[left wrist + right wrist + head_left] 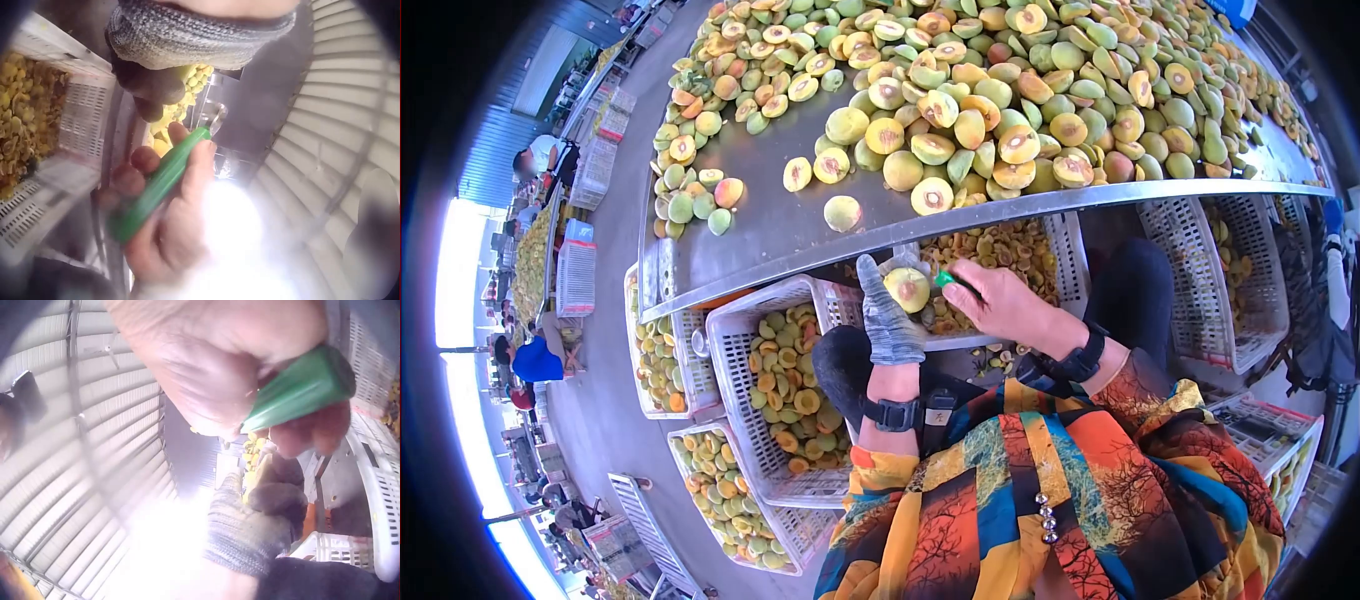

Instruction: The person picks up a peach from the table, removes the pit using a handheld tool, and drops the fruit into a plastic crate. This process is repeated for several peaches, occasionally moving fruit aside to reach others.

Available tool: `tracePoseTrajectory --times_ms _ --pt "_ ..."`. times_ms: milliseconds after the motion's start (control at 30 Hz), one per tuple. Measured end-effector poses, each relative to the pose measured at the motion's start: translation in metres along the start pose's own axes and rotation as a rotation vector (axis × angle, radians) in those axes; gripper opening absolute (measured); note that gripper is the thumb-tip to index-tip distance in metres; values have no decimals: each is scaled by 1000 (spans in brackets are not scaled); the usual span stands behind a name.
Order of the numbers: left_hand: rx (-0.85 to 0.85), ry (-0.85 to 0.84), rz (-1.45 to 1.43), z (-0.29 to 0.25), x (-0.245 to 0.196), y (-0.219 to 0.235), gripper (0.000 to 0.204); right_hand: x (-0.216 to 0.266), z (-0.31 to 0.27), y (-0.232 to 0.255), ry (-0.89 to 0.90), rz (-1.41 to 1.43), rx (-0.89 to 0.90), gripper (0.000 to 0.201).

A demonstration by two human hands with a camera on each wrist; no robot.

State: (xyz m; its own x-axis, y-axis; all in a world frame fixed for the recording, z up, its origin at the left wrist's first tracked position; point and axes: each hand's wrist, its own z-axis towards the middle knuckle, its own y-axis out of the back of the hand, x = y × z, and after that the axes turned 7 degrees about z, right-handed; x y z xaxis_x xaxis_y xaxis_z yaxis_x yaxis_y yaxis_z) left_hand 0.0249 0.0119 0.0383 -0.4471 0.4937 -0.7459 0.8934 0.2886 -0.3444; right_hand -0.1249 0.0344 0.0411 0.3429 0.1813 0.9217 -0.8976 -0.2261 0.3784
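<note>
My left hand (892, 325), in a grey knit glove, grips a pale yellow peach half (907, 290), cut face up, just below the table's front edge. Close on its right, my bare right hand (1010, 305) holds a coring tool by its green handle (164, 182). A curved metal tip (217, 119) shows at the handle's end in the left wrist view. From the head, that tip is hidden near the fruit. In the right wrist view the fingers wrap the handle (300, 390), with the gloved hand (250, 522) beyond it. Under both hands sits a crate of peach pieces (1040, 250).
A metal-edged table (770, 215) bears a large heap of cut peaches (1000, 100). White crates of peach halves (800, 390) stand at the left, another crate (1215, 290) at the right. Farther left, people (540, 360) are at other tables.
</note>
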Motion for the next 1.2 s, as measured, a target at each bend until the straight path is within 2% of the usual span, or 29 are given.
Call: tracePoseTrajectory --times_ms 100,133,167,233,267,333,400,433,467,500,533,567,600,667,700,767,800,867,900,933,967,1000,1033,1067,1133,1167,1200 --pt "25 -88 -163 1 5 -6 44 8 -7 -2 -56 -22 34 24" --pt "27 -86 -162 1 7 -7 44 11 -7 -3 -106 -30 43 26" --pt "46 -151 -117 0 8 -9 44 19 -8 -1 -152 -24 79 27" --pt "90 -258 -65 2 13 -9 44 17 -9 -4 -164 -5 77 28" --pt "91 -255 -64 3 15 -8 44 15 -10 -6 -172 13 78 28" --pt "202 -308 -27 3 17 -7 44 14 -14 -11 -168 48 62 29" --pt "160 -320 12 1 20 -11 45 16 -16 -12 -166 84 43 30" --pt "116 -332 49 1 21 -13 45 26 -16 -9 -294 200 117 32" --pt "118 -330 50 3 22 -12 45 32 -16 -6 -419 316 190 33" --pt "173 -295 56 8 22 -7 45 33 -16 -3 -421 318 189 33" --pt "224 -259 62 9 19 -5 45 33 -15 0 -460 315 278 34" --pt "228 -207 94 7 15 -5 43 31 -15 3 -499 312 370 36" --pt "223 -203 96 10 12 -2 43 30 -15 3 -502 317 373 36" --pt "430 -46 150 14 3 2 41 27 -14 2 -513 347 439 39" --pt "475 -37 202 12 -2 6 42 29 -13 3 -511 347 446 39" --pt "495 -97 257 11 -6 8 43 35 -12 3 -714 497 474 41" --pt "525 -157 318 11 -7 9 44 35 -11 3 -714 501 481 41" --pt "505 -146 220 15 5 7 48 30 -8 9 -985 1076 611 42" --pt "650 -175 35 18 11 5 50 27 -12 6 -929 1229 675 41" --pt "792 -204 -154 19 15 1 52 22 -14 3 -929 1228 677 41" --pt "754 -177 -209 14 11 -10 54 15 -14 -2 -917 1441 681 41" --pt "386 -13 -233 4 9 -20 55 8 -15 -6 -896 1656 680 40" --pt "210 46 -234 12 12 -23 55 6 -15 -7 -861 1775 657 39" --pt "34 102 -237 23 14 -23 56 3 -16 -1 -859 1770 664 39" --pt "-60 0 -68 17 10 -8 53 1 -18 13 -734 1760 340 41" --pt "-30 -94 -48 16 7 -4 54 -3 -14 20 -767 1498 262 40" --pt "-1 -181 -26 14 5 0 54 -29 -15 17 -585 1022 246 34"
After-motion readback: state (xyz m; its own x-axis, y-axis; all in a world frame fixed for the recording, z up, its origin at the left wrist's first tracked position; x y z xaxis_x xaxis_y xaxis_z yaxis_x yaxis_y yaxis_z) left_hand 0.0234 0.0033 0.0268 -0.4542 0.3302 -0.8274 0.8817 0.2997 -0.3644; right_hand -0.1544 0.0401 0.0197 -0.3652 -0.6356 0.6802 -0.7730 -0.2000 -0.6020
